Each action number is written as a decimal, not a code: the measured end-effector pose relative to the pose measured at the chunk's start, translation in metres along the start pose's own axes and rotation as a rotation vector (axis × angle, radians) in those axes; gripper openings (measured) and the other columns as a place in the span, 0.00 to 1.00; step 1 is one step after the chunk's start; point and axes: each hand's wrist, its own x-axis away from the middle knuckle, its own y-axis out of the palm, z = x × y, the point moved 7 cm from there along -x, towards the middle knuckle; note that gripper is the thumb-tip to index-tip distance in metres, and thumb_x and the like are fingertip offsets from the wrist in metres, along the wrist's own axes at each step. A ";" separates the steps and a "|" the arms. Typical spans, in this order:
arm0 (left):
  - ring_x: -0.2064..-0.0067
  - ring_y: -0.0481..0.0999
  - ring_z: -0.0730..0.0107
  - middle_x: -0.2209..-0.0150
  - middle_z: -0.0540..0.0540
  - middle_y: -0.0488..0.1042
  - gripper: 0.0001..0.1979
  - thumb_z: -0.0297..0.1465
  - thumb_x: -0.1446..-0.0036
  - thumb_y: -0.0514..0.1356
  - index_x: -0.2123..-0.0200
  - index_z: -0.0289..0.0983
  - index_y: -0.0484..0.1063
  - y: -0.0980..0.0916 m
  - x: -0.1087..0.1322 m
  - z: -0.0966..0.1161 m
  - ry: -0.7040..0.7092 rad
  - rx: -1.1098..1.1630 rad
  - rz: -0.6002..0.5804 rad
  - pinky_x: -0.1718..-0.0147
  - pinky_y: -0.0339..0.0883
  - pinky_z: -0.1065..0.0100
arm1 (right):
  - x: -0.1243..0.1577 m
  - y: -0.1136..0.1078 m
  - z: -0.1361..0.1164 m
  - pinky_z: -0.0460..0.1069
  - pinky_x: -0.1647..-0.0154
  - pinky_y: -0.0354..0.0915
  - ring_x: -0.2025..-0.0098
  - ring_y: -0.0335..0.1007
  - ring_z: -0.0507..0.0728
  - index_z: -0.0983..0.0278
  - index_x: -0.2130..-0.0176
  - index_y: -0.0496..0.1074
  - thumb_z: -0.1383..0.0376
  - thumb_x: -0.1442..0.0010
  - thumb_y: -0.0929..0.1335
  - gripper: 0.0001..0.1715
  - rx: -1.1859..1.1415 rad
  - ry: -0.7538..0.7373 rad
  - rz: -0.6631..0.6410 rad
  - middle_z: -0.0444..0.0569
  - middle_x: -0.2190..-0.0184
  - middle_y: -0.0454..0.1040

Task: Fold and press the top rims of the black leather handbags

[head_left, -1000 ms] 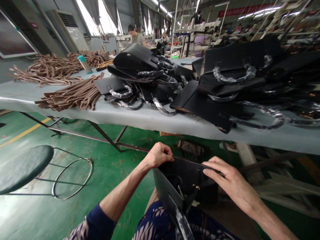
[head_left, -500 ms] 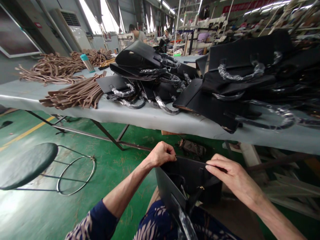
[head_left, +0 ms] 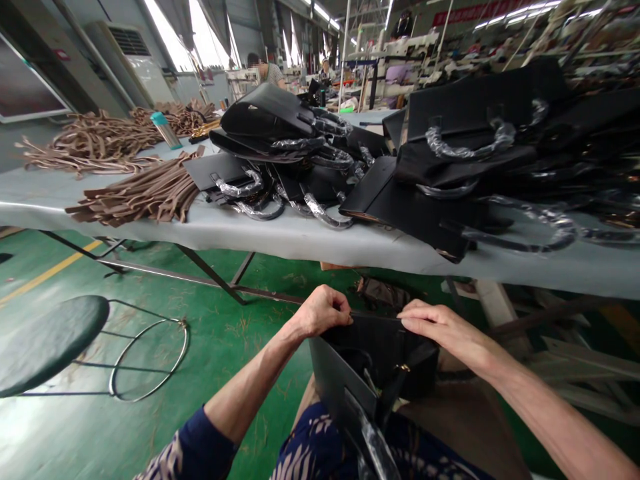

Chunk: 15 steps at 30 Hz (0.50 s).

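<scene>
A black handbag (head_left: 343, 380) rests on my lap with its mouth open upward. Plastic film wraps its near handle (head_left: 373, 440), and a small gold-coloured metal piece shows inside. My left hand (head_left: 325, 311) pinches the far rim at its left corner, fingers curled. Farther right on that same rim, my right hand (head_left: 440, 328) grips the edge between thumb and fingers. The bag's lower part is hidden by its near panel.
A grey-covered table (head_left: 300, 243) stands ahead, bearing piled black bags (head_left: 450, 160), bundles of brown strips (head_left: 145, 190) and a teal-capped bottle (head_left: 167, 130). A round green stool (head_left: 55, 343) is at left. Two people sit far back among sewing machines.
My right hand has slid left along the bag's far rim, closer to my left hand. The left hand keeps its pinch. The view has shifted slightly.
</scene>
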 end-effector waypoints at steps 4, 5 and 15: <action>0.79 0.56 0.80 0.83 0.55 0.60 0.06 0.29 0.60 0.60 0.82 0.32 0.67 0.003 -0.002 0.000 -0.001 -0.006 -0.011 0.81 0.48 0.75 | -0.004 0.003 0.006 0.49 0.61 0.57 0.62 0.63 0.56 0.65 0.72 0.74 0.54 0.47 0.64 0.18 -0.113 -0.006 -0.029 0.47 0.65 0.70; 0.79 0.56 0.80 0.83 0.55 0.61 0.06 0.29 0.60 0.60 0.82 0.32 0.67 0.003 -0.002 -0.001 0.000 -0.004 -0.014 0.81 0.48 0.75 | -0.005 0.003 0.009 0.49 0.62 0.57 0.63 0.64 0.56 0.65 0.72 0.74 0.54 0.48 0.65 0.17 -0.148 0.017 -0.032 0.47 0.66 0.70; 0.80 0.55 0.80 0.84 0.55 0.59 0.06 0.29 0.60 0.60 0.82 0.32 0.67 0.006 -0.007 -0.002 -0.014 -0.023 -0.021 0.82 0.47 0.75 | -0.008 0.001 0.017 0.48 0.63 0.58 0.63 0.66 0.57 0.64 0.71 0.74 0.53 0.47 0.64 0.18 -0.040 0.056 0.055 0.46 0.65 0.73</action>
